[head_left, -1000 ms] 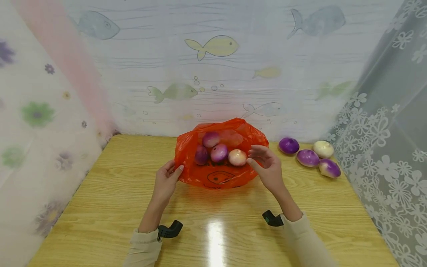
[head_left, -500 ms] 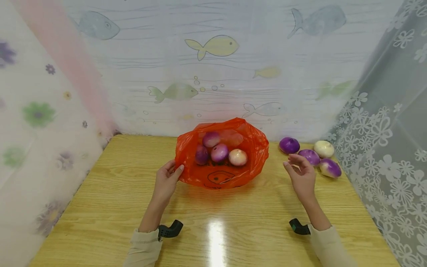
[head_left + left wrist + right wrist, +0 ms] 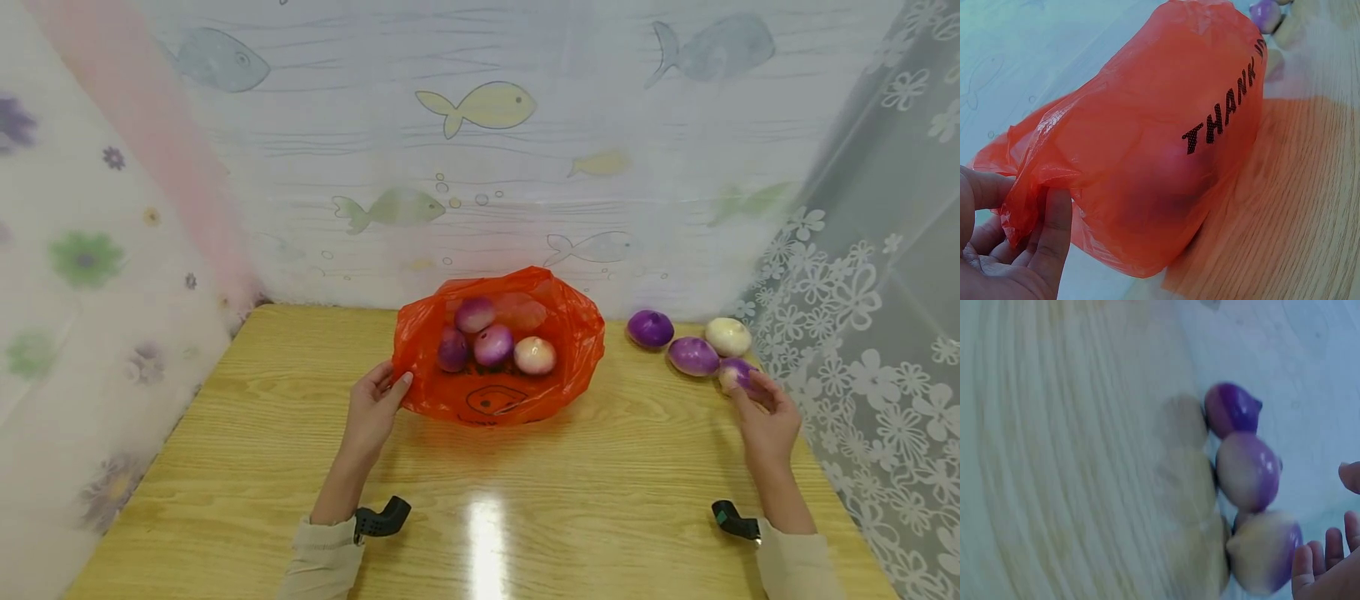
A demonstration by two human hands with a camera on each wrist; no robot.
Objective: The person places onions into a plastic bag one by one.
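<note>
My left hand [image 3: 375, 406] pinches the left edge of an orange-red plastic bag [image 3: 423, 337]. In the left wrist view the gathered plastic [image 3: 1019, 215] lies between thumb and fingers. The bag stands with its mouth held wide. Inside are several onions: purple ones such as this onion [image 3: 492, 345], and a pale onion [image 3: 535, 357]. At the right, my right hand [image 3: 772, 425] is at a purple-and-white onion [image 3: 731, 372], partly covering it in the head view. In the right wrist view its thumb and fingers are spread beside that two-tone onion [image 3: 1260, 553].
Behind the right hand lie a dark purple onion [image 3: 650, 329], a lighter purple onion [image 3: 693, 356] and a white onion [image 3: 727, 337]. The wooden table [image 3: 570, 508] meets a fish-print curtain [image 3: 480, 167] at the back and a flowered lace curtain [image 3: 892, 375] at the right.
My right hand has moved from the bag's right side across to the two-tone onion at the far right. The left hand and the bag have stayed in place.
</note>
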